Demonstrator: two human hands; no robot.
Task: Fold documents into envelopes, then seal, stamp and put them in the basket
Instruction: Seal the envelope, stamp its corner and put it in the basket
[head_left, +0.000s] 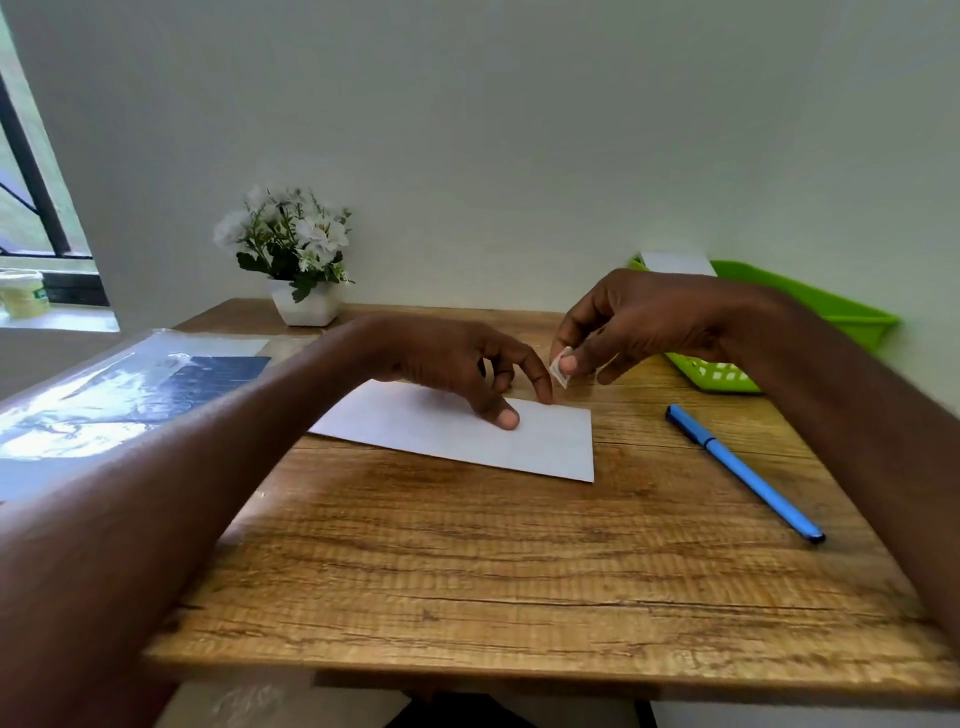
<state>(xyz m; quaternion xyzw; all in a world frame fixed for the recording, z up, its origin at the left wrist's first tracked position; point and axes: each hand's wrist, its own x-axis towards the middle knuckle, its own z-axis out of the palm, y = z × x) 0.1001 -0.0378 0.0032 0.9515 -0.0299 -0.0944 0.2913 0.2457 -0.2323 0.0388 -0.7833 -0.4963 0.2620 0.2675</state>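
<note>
A white envelope (540, 441) lies flat on the wooden table (467, 561), plain side up. My left hand (457, 364) rests on it, thumb and forefinger pressing its upper right part. Just above the envelope's far right corner, my right hand (639, 322) pinches a small white stamp (561, 366) between thumb and forefinger. The green basket (831, 322) stands at the far right behind my right wrist, with a white envelope (675, 262) sticking up in it.
A blue pen (743, 470) lies diagonally right of the envelope. A clear plastic folder with papers (119, 384) sits at the table's left edge. A white pot of flowers (296, 260) stands at the back by the wall.
</note>
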